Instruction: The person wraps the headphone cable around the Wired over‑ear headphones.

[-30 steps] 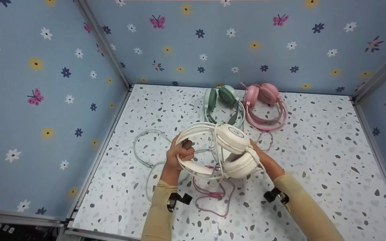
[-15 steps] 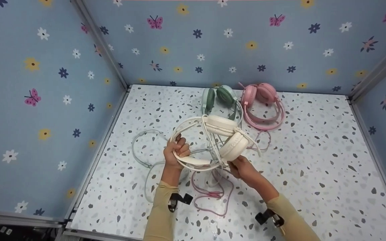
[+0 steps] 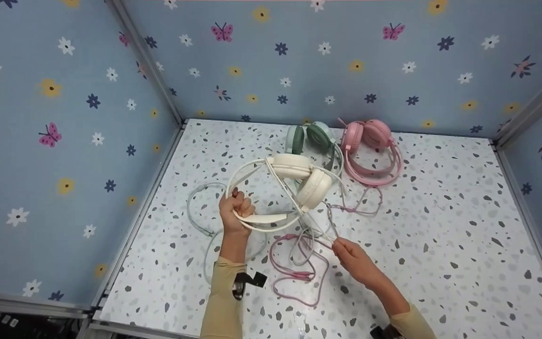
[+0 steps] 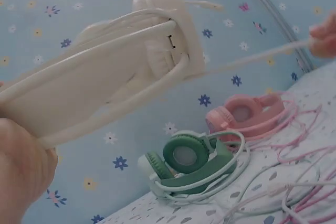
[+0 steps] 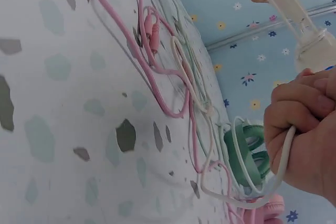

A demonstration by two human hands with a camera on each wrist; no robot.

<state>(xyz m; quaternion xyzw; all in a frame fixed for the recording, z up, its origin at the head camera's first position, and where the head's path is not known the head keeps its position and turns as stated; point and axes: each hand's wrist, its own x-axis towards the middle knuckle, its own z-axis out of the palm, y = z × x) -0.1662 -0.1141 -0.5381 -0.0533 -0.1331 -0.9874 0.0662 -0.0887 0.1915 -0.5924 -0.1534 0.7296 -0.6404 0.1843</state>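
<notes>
White headphones (image 3: 291,165) are held above the table, their headband gripped by my left hand (image 3: 235,212) on its left side. The ear cups point up and to the right. From the lower cup a white cable stretches to my right hand (image 3: 355,261), whose curled fingers pinch it. In the right wrist view the white cable (image 5: 286,156) passes through the right fist (image 5: 304,129) and droops in a loop. The left wrist view has the white headband (image 4: 89,85) in the left hand (image 4: 23,171).
Green headphones (image 3: 319,136) and pink headphones (image 3: 377,134) lie at the back of the speckled table (image 3: 440,212) by the patterned wall. A pale green cable (image 3: 191,207) spreads at left; a pink cable (image 3: 320,282) lies looped at the middle front, with white cable beside it.
The white headphones and left hand have moved left and slightly up. My right hand has left the ear cups and moved down, drawing the white cable out towards the lower right.
</notes>
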